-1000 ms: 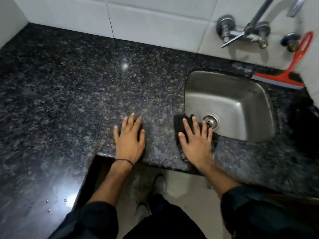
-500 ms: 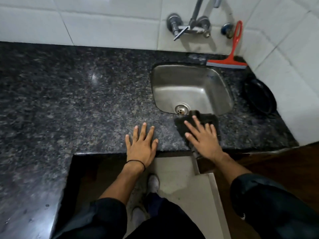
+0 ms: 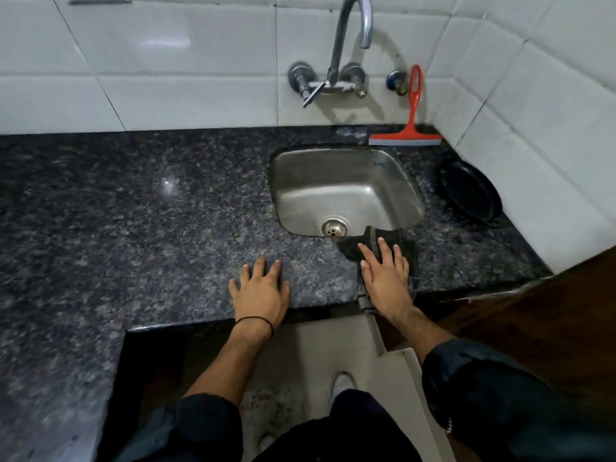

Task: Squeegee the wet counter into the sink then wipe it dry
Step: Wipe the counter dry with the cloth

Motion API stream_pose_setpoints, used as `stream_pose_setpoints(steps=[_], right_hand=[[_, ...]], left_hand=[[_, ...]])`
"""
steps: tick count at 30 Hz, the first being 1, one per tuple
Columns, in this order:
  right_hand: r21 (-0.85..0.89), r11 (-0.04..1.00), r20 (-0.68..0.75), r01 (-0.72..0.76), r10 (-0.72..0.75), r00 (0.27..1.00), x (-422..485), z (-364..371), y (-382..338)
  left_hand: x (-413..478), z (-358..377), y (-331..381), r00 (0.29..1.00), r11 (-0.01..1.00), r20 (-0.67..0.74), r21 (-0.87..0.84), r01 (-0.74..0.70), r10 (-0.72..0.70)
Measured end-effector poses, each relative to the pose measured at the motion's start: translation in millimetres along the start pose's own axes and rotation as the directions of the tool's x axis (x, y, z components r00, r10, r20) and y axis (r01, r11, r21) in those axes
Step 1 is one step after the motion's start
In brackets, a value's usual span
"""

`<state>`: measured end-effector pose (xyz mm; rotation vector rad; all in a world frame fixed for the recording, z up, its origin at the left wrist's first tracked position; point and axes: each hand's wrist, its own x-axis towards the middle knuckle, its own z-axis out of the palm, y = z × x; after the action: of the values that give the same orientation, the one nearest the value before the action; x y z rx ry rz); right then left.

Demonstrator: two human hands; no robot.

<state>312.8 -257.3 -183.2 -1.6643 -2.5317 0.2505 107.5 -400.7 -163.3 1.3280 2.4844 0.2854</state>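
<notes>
The dark speckled granite counter runs left of a steel sink. My right hand presses flat on a black cloth on the counter's front strip, just right of the drain; one corner of the cloth hangs over the sink rim. My left hand lies flat on bare granite near the front edge, fingers apart, holding nothing. A red squeegee stands behind the sink, blade on the counter, handle leaning on the tiled wall.
A curved tap with its valves juts from the wall over the sink. A black pan rests on the counter right of the sink by the corner wall. The counter edge drops to the floor where my feet stand.
My right hand has slid the cloth rightward along the front strip, past the drain. The left hand has stayed flat on the granite. The camera view has tilted up, showing more of the wall.
</notes>
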Motion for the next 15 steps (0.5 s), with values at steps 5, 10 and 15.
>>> stream_pose_setpoints(steps=[5,10,15], right_hand=[[0.008,1.000,-0.149,0.015,-0.014,0.989,14.1,4.9,11.4],[0.069,0.983,-0.157,0.169,-0.157,0.975,46.0,-11.7,47.0],[0.290,0.928,-0.306,0.232,-0.140,0.942,84.7,-50.9,118.4]], left_hand=[[21.3,1.5,32.1,0.996,0.999,-0.089,-0.037,-0.007,0.003],[56.9,8.8,96.9,0.982,0.978,-0.161,-0.167,-0.128,0.101],[94.3,10.9,169.1,0.969,0.952,-0.180,-0.225,-0.208,0.169]])
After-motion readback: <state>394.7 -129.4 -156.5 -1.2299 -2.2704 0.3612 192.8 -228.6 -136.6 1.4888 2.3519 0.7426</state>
